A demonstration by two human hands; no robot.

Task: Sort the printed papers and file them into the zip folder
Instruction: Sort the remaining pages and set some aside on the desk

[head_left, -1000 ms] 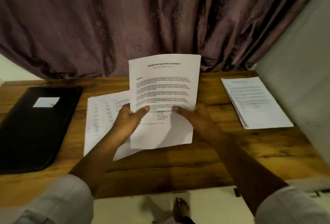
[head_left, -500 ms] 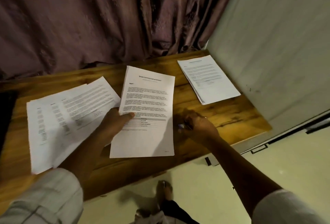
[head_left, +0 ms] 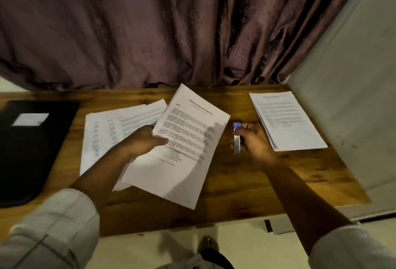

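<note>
Left hand, centre of frame, grips the left edge of a document: thumb on top of the printed page, fingers under it. The document is tilted, its top corner pointing to the upper centre and its lower end hanging over the tabletop toward the near edge. It overlaps a pile of loose printed papers lying fanned out flat, left of centre.

Right hand, right of centre, has its fingers curled round a small silver item with a blue end, just beside the document's right edge. It is too blurred to name, and I cannot tell if it is lifted or on the wood.

A black folder lies flat at the left edge, white label on its cover, well apart from both hands. A stack of printed papers sits squared at the right, near the right hand but not touching it.

A purple curtain fills the top of the frame. Light sleeves show at the bottom corners.
</note>
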